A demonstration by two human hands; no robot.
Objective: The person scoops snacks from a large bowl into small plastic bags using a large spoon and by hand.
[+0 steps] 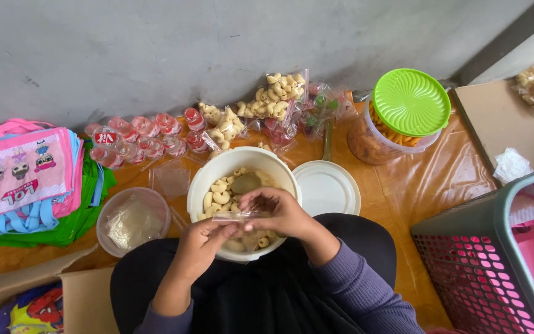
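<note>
Both the left hand [202,238] and right hand [277,213] pinching a clear bag [237,216] above the white tub's rim [196,185].

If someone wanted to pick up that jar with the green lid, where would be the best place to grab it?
Probably around the clear wall just under the green lid, coming from the front right, where the floor sheet is bare. The jar stands upright and round, its lid is wider than a hand's grasp, and snack packets crowd its left side.

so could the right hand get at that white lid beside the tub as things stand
Probably yes: the white lid lies bare just right of the white tub, close to the right hand, but that hand is pinching a small clear bag.
</note>
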